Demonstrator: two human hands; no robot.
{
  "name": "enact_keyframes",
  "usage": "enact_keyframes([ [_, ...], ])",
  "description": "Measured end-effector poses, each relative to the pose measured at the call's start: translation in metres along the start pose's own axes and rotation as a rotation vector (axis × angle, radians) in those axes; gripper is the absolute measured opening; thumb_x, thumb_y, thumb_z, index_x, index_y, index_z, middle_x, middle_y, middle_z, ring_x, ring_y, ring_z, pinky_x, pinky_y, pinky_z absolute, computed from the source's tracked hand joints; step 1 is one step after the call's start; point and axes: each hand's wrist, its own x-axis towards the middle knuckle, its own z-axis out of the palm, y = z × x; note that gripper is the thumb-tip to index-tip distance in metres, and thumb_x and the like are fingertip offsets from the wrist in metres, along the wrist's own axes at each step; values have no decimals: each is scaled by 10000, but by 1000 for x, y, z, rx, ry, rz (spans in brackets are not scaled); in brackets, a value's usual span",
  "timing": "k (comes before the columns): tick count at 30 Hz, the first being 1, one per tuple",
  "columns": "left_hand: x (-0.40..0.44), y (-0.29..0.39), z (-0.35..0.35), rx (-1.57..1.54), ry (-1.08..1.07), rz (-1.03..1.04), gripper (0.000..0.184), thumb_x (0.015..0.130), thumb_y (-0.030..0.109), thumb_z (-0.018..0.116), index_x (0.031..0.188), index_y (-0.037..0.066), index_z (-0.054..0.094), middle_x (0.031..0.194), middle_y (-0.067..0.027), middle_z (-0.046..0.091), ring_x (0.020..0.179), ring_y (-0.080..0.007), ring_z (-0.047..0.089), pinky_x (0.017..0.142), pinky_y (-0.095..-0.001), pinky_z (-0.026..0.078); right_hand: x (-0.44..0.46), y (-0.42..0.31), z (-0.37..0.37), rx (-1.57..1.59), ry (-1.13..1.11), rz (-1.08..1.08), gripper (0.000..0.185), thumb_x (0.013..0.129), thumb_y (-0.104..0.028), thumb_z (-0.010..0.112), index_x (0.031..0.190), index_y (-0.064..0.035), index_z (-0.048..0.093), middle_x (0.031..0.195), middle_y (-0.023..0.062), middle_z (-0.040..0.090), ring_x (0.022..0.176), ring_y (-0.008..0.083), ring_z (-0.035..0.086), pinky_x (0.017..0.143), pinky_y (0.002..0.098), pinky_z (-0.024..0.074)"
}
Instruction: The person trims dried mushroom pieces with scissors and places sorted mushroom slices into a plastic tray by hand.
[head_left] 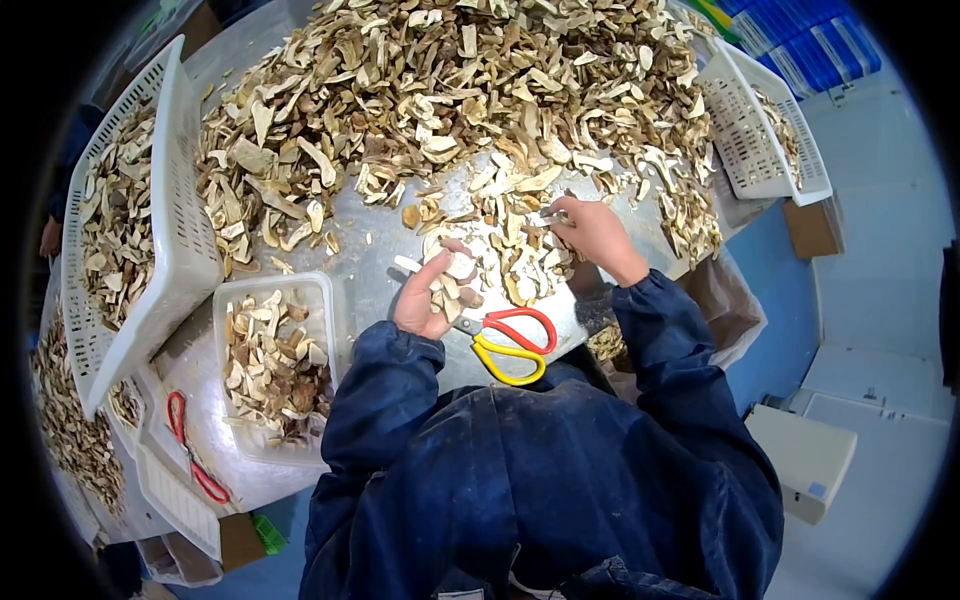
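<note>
My left hand (424, 297) is closed around several pale dried mushroom slices (450, 292), palm turned up. My right hand (598, 238) is at the right of a loose spread of slices (515, 235), thumb and fingers pinched on a mushroom slice partly hidden by the fingertips. Scissors with one red and one yellow handle (512, 345) lie by the table's front edge, just right of my left hand; part of their blades is hidden. Beyond both hands rises a large heap of dried mushroom slices (400, 90).
Left of me, a clear plastic tub (333, 335) holds slices. A white slotted basket (185, 200) of slices tilts behind it. Red-handled scissors (190, 450) lie at the lower left. Another white basket (745, 130) stands at the right, above a lined bin (735, 300).
</note>
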Motion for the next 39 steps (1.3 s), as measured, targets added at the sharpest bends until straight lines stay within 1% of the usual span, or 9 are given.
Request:
enact_keyframes([
  [3,-2,1,6,-11,26,2,165,930,157,569,1092,142,537,988,-11,495,825,-142,451,618,-236,484,2,10,4,155,20,-16,139,845,-167,621,914,-47,628,604,52,564,535,125,533,487,270,424],
  [7,-3,2,7,-49,23,9,156,927,153,570,1078,135,533,970,-8,473,810,-131,438,612,-230,478,-13,40,-17,1514,-189,213,184,889,-137,566,1040,-33,557,613,-32,467,466,86,403,406,216,268],
  [10,-5,2,12,-77,-22,4,150,924,149,571,1066,131,527,939,-7,448,795,-121,425,605,-219,467,-32,19,-27,1714,-62,187,203,910,-126,526,1089,-31,530,650,-19,468,483,70,399,405,208,261],
  [14,-4,1,10,-77,-81,10,142,919,145,572,1048,123,516,913,-10,423,782,-116,412,603,-209,457,-35,-10,-20,967,-254,304,172,892,-113,603,1058,-70,603,678,-30,539,501,62,429,434,215,312],
  [19,-5,3,12,-100,-35,18,146,915,135,569,1043,117,502,919,-14,418,777,-117,409,601,-210,456,-37,-55,14,-59,-103,-241,266,789,-141,630,1053,-111,616,879,107,637,778,316,638,650,403,517],
  [23,-3,5,6,-89,-113,15,146,919,144,568,1055,127,518,967,-21,462,828,-135,447,612,-226,465,-26,-56,9,296,-111,-17,207,808,-138,644,996,-53,628,708,72,594,653,229,611,589,321,481],
  [30,0,4,-8,-109,-142,4,146,936,181,568,1078,147,562,1053,-25,551,937,-178,535,642,-266,489,-34,-3,4,1832,-90,368,93,917,-147,588,955,-64,573,636,-43,452,521,28,369,423,178,264],
  [34,-2,5,-6,-100,-97,11,143,938,187,568,1076,149,560,1050,-18,554,946,-182,544,643,-263,488,-31,2,2,1419,-74,496,114,899,-177,618,932,-72,588,648,-9,498,516,58,402,429,195,306],
  [39,0,4,-6,-94,-137,7,143,938,186,565,1076,149,553,1048,-17,550,924,-172,532,643,-259,485,-36,-42,0,177,55,-61,205,828,-107,601,1028,-88,640,767,88,644,649,224,638,582,346,490],
])
